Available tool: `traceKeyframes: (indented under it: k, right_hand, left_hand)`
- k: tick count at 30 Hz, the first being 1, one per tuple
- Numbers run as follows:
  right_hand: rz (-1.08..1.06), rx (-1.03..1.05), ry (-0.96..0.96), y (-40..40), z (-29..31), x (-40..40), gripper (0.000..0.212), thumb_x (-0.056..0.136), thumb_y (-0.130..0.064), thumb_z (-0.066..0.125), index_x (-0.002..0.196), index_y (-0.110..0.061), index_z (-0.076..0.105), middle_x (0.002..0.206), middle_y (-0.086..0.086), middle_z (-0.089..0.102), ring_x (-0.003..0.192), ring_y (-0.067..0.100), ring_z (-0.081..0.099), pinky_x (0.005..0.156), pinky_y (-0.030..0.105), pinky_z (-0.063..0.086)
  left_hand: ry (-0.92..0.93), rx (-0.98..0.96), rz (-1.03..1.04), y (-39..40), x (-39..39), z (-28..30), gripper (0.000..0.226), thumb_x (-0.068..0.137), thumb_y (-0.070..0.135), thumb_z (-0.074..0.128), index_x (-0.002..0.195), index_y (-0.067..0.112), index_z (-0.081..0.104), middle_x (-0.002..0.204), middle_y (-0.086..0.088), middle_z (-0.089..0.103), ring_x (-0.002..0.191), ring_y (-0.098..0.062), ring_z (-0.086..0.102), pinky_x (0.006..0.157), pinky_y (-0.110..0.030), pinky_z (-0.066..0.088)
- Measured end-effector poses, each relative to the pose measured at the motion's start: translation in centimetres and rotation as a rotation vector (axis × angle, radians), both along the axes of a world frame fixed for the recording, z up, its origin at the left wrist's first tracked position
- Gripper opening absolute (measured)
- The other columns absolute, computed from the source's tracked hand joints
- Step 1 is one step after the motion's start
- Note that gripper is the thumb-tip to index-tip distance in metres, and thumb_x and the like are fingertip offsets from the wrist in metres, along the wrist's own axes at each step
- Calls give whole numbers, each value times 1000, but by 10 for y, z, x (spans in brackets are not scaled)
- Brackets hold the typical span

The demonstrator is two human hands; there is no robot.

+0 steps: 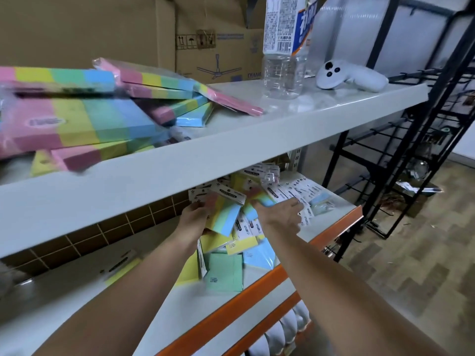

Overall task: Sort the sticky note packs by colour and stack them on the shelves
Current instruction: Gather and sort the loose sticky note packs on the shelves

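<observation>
My left hand point(193, 214) holds a multicolour sticky note pack point(223, 214) with pink, yellow, green and blue stripes, tilted above the lower shelf point(331, 224). My right hand point(281, 214) grips a second striped pack point(259, 200) just to its right. Below them lies a loose pile of packs: yellow point(228, 244), green point(225, 272), blue point(259, 254) and white-carded ones point(295, 188). A single yellow pack point(123, 269) lies further left. On the upper shelf point(231, 142) sits a heap of large rainbow-striped packs point(90, 119).
A clear plastic bottle point(284, 47) and a white controller point(349, 77) stand on the upper shelf's right end. Cardboard boxes point(218, 47) fill the back. A black wire rack point(411, 150) stands to the right. White items point(282, 327) sit under the orange shelf edge.
</observation>
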State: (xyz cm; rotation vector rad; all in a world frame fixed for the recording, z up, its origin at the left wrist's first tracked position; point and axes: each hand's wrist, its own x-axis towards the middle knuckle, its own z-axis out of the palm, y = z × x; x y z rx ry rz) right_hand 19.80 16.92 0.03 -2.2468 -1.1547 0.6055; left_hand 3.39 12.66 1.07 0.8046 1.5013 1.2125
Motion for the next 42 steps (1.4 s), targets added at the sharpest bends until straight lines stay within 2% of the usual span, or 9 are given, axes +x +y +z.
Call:
traceKeyframes:
  k: [6, 17, 21, 25, 29, 33, 36, 39, 42]
  right_hand:
    - [71, -50, -187, 11, -4, 0, 109, 68, -72, 67, 142, -3, 27, 140, 13, 33, 117, 32, 52, 92, 41, 44]
    - [244, -58, -38, 18, 22, 33, 74, 85, -51, 65, 142, -14, 36, 137, 10, 55, 120, 30, 56, 106, 41, 36]
    - [294, 3, 32, 18, 30, 35, 72, 83, -44, 71, 139, -10, 43, 131, 13, 58, 119, 31, 56, 94, 35, 44]
    - [321, 137, 279, 15, 28, 37, 41, 77, -36, 78, 99, -7, 56, 87, 10, 61, 85, 27, 60, 71, 33, 46]
    - [374, 240, 496, 6, 34, 39, 40, 78, -26, 78, 63, -17, 42, 56, 0, 40, 52, 17, 43, 52, 28, 31]
    - [494, 219, 580, -5, 44, 33, 34, 77, -25, 78, 62, -14, 49, 56, -1, 50, 54, 18, 51, 51, 25, 39]
    - [575, 182, 606, -10, 45, 17, 25, 73, -30, 79, 85, -12, 66, 78, 6, 69, 75, 26, 66, 68, 37, 55]
    - [624, 145, 631, -17, 45, -3, 27, 79, -25, 76, 96, -7, 64, 76, 7, 61, 70, 23, 55, 63, 28, 41]
    - [695, 69, 601, -22, 41, -28, 26, 79, -35, 74, 86, -14, 62, 77, 8, 59, 72, 24, 55, 64, 36, 47]
  left_hand:
    - [23, 5, 32, -3, 4, -4, 16, 91, 10, 56, 84, 24, 58, 83, 0, 60, 73, -16, 54, 63, -28, 45]
    - [19, -15, 113, -4, 12, -1, 12, 91, 7, 54, 92, 19, 56, 86, -3, 59, 84, -25, 56, 83, -43, 51]
    - [-14, -23, 181, -5, 16, -1, 17, 94, 11, 52, 82, 23, 52, 82, -1, 54, 80, -23, 52, 82, -40, 51]
    - [2, -55, 245, -1, 19, -5, 28, 95, 11, 43, 122, 11, 52, 93, -7, 56, 84, -26, 53, 76, -36, 50]
    - [-2, -104, 296, -4, 20, -5, 42, 99, 14, 38, 141, 8, 37, 102, -6, 55, 92, -25, 49, 82, -31, 41]
    - [-6, -117, 297, -14, 21, -2, 31, 97, 22, 40, 126, 11, 45, 106, -11, 60, 94, -29, 60, 92, -40, 50]
    - [-6, -109, 302, -23, 19, -1, 37, 95, 13, 37, 131, 9, 47, 114, -15, 60, 104, -34, 60, 95, -45, 49]
    - [-70, -47, 325, -38, 17, 4, 32, 94, 7, 38, 123, 6, 53, 107, -17, 62, 92, -32, 61, 86, -44, 54]
    - [-180, -11, 360, -57, 11, 11, 23, 96, 20, 46, 99, 10, 67, 87, -11, 70, 74, -26, 65, 73, -38, 58]
